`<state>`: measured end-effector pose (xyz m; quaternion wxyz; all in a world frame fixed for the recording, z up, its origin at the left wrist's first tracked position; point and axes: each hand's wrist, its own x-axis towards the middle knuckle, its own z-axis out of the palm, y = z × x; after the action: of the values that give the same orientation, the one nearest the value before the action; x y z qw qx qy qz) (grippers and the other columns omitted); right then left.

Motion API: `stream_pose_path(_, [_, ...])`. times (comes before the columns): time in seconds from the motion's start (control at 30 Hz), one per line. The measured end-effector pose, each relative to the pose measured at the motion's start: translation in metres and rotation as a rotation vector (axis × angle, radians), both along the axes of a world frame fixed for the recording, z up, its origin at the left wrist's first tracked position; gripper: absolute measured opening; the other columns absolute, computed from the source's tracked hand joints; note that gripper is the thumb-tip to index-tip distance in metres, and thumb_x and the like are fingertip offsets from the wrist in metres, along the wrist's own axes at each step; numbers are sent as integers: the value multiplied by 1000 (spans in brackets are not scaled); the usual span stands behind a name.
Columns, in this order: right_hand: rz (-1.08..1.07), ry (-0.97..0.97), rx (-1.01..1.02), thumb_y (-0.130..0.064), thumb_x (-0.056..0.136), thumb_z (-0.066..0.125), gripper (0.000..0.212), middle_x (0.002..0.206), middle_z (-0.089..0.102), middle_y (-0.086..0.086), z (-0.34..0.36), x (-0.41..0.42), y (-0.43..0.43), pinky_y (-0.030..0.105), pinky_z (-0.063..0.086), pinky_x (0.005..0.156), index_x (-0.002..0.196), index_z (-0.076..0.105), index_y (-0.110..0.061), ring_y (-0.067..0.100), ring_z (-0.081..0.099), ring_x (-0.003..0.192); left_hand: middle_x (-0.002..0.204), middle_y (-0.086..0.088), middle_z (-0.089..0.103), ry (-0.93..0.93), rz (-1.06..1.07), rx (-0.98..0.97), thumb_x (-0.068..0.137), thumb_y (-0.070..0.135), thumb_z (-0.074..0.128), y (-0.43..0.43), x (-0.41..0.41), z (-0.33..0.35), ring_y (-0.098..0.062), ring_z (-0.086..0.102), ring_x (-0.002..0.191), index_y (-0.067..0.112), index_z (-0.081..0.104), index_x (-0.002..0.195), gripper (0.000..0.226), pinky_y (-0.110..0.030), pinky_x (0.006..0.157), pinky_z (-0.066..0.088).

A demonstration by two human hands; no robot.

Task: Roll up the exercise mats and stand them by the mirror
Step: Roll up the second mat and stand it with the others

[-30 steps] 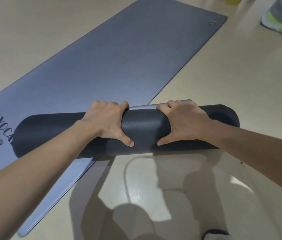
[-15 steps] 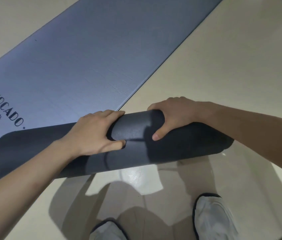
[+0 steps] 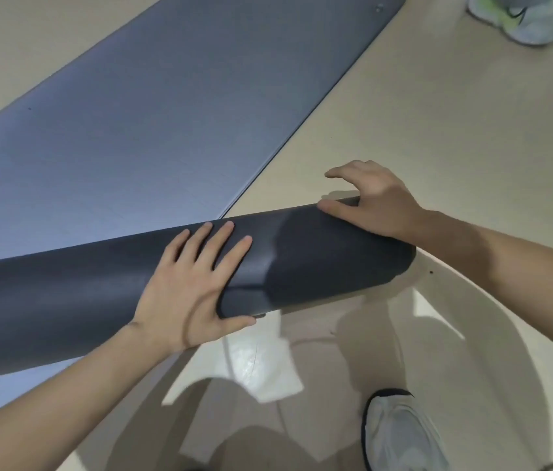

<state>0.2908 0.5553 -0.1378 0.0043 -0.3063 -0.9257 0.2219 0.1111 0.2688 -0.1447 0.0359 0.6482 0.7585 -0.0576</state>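
Observation:
A dark grey rolled exercise mat lies across the floor in front of me, its left end running out of frame. Behind it a second, blue-grey mat lies flat and unrolled, stretching to the far right; the roll covers its near end and most of its printed lettering. My left hand lies flat on top of the roll near its middle, fingers spread. My right hand rests on the far upper edge of the roll's right end, thumb on the mat, fingers arched and apart.
The floor is glossy beige. Another person's white and yellow-green shoe stands at the top right, just past the flat mat's corner. My own white shoe is at the bottom right, close to the roll.
Both hands have let go of their grip on the roll. The left now lies flat and spread on top, and the right has shifted to the roll's right end. The roll sits closer to me.

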Motion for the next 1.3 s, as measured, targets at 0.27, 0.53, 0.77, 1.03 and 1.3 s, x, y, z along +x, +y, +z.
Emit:
stream_pose_path(0.27, [31, 136, -249, -70, 70, 72, 106, 155, 39, -2, -20, 53, 29, 26, 31, 115, 156, 35, -23, 11, 37, 142, 157, 0, 49, -107, 42, -37, 66, 98, 44, 53, -70, 22, -27, 50, 138, 30, 44, 153, 111, -47, 109, 38])
stream_pose_path(0.53, [-284, 236, -500, -50, 75, 87, 110, 154, 42, -7, -28, 32, 31, 37, 43, 115, 161, 22, -29, 16, 46, 138, 160, -13, 44, -54, -24, 205, 82, 72, 53, 46, -7, -3, -42, 41, 145, 20, 52, 150, 86, -55, 116, 32])
stream_pose_path(0.77, [-385, 291, -525, -53, 76, 86, 78, 120, 64, -30, -27, 27, 30, 28, 53, 99, 138, 47, -27, -5, 62, 112, 166, -18, 30, 90, 3, 177, 77, 83, 54, 65, -13, -20, -49, 32, 148, 23, 34, 159, 104, -63, 120, 22])
stream_pose_path(1.03, [-376, 253, -422, -26, 78, 89, 47, 95, 65, -30, -7, 17, 42, 23, 55, 85, 111, 58, -33, -8, 61, 89, 163, -15, 36, 65, 58, 159, 75, 80, 68, 97, -43, -12, -44, 36, 146, 24, 34, 156, 105, -58, 120, 25])
stream_pose_path(1.3, [-406, 97, -495, -23, 77, 89, 60, 113, 65, -12, 42, 22, 13, 6, 49, 66, 126, 56, -21, -1, 61, 100, 167, -10, 32, -122, 209, -29, 66, 64, 82, 96, -27, 36, -45, 29, 151, 29, 35, 156, 107, -62, 121, 22])
